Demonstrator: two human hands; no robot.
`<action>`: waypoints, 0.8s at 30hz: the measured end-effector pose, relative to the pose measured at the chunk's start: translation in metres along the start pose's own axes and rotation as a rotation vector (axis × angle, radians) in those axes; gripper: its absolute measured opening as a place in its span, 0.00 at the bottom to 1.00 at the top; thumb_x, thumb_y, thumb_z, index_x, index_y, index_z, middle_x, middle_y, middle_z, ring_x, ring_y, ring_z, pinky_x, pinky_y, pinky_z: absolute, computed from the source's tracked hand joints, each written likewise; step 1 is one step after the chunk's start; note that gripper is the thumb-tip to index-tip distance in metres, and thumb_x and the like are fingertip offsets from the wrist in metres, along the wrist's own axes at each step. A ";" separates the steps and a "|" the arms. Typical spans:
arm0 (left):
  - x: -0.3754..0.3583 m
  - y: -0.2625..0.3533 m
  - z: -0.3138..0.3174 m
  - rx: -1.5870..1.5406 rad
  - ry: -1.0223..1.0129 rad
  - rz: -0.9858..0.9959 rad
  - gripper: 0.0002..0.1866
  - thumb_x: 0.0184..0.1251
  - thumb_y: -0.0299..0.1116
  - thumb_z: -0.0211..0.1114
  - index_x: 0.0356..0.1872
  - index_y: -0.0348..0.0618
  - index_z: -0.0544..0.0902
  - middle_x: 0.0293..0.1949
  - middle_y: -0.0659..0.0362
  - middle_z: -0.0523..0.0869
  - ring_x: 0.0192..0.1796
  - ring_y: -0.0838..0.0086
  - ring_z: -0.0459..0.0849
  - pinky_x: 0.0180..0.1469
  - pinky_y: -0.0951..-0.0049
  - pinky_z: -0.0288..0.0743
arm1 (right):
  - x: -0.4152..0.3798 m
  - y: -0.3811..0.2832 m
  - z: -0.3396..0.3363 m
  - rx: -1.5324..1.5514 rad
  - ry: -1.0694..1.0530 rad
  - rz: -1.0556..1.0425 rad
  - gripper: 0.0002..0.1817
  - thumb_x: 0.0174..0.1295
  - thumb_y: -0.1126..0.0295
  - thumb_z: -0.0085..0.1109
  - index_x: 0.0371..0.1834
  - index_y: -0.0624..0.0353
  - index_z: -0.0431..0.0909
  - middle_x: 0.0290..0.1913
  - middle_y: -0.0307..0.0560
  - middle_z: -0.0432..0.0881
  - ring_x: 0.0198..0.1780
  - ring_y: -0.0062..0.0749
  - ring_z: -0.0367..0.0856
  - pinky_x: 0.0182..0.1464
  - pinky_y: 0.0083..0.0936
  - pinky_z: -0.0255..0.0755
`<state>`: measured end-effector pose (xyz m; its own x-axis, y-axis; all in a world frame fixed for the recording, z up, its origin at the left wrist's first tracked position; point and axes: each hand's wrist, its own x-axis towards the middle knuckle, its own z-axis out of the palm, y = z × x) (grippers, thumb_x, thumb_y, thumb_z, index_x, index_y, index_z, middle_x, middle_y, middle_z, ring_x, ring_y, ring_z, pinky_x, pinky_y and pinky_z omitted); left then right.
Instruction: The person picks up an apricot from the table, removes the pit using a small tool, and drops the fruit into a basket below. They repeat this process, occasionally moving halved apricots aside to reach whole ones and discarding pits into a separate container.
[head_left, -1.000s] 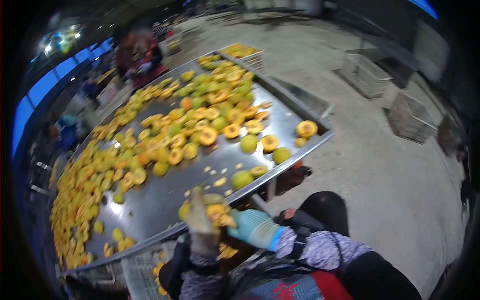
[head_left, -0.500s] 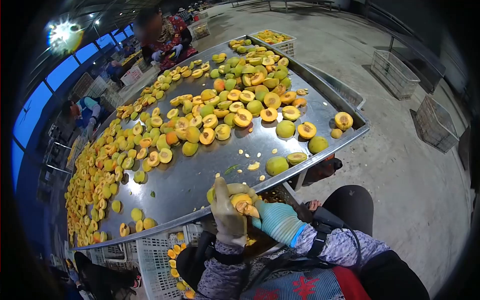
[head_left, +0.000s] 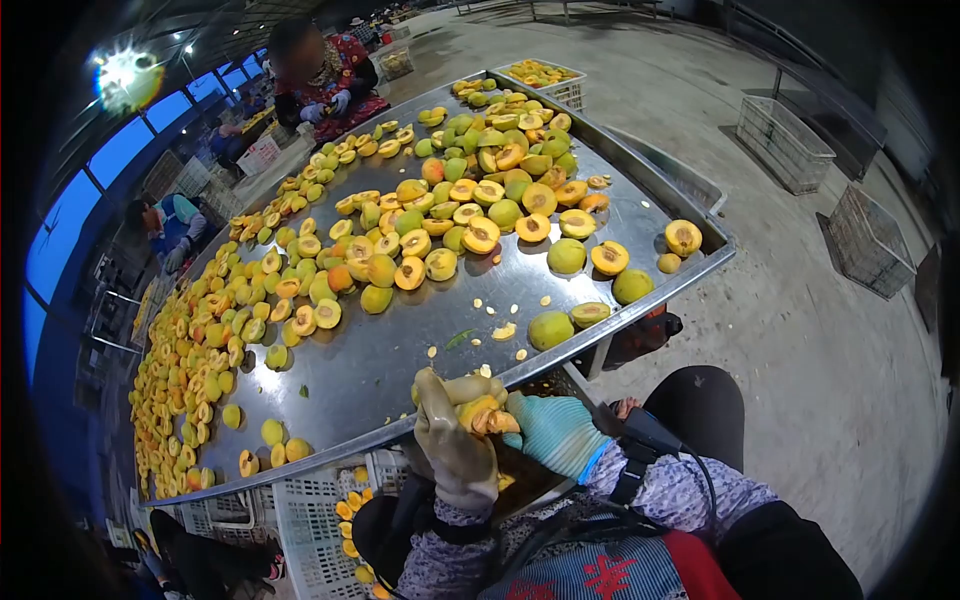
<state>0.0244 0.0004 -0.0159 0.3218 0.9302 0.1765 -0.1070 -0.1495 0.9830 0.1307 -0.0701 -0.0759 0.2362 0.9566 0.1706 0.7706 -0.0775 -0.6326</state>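
Note:
My left hand (head_left: 452, 440), in a pale rubbery glove, is closed around a yellow peach half (head_left: 480, 412) just off the table's near edge. Against that fruit presses my right hand (head_left: 556, 432), in a teal knitted glove, its fingers curled. Whatever the right fingers grip is hidden. Beyond both hands stretches a metal sorting table (head_left: 390, 350) with a raised rim, covered with many whole-looking and halved peaches (head_left: 480, 235). Several pale pits or scraps (head_left: 503, 331) lie on the metal near my hands.
Under the near rim stands a white plastic crate (head_left: 310, 530) with peach halves in it. A co-worker (head_left: 325, 85) sits at the far side, another person (head_left: 170, 228) at the left. Crates (head_left: 785, 145) stand on the concrete floor at right.
Both hands stay together at the table's edge, with the peach half turned slightly and the right hand's grip shifted. The view has moved a little. The far co-worker's hands have moved.

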 end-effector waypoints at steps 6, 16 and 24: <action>0.000 -0.013 -0.004 0.067 -0.026 0.122 0.26 0.85 0.45 0.37 0.35 0.36 0.76 0.31 0.56 0.89 0.32 0.70 0.86 0.41 0.74 0.79 | -0.004 0.002 0.041 0.283 -0.025 -0.002 0.21 0.66 0.55 0.57 0.56 0.55 0.76 0.34 0.56 0.84 0.36 0.56 0.85 0.38 0.47 0.79; 0.006 -0.012 -0.003 0.018 -0.165 -0.092 0.27 0.83 0.49 0.46 0.41 0.31 0.81 0.28 0.54 0.86 0.31 0.71 0.83 0.41 0.73 0.78 | -0.004 -0.006 0.035 0.326 -0.242 0.010 0.20 0.69 0.59 0.53 0.57 0.59 0.75 0.36 0.61 0.84 0.39 0.59 0.84 0.42 0.48 0.79; 0.013 -0.015 -0.003 -0.177 -0.076 -0.118 0.28 0.83 0.53 0.44 0.36 0.35 0.77 0.29 0.52 0.83 0.31 0.67 0.83 0.43 0.67 0.80 | -0.011 -0.020 0.010 0.112 -0.073 0.137 0.18 0.65 0.53 0.58 0.43 0.58 0.79 0.29 0.58 0.83 0.32 0.57 0.84 0.36 0.48 0.78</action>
<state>0.0272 0.0158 -0.0290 0.4113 0.9087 0.0708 -0.2259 0.0264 0.9738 0.1072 -0.0761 -0.0724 0.2878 0.9574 0.0245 0.6623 -0.1805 -0.7271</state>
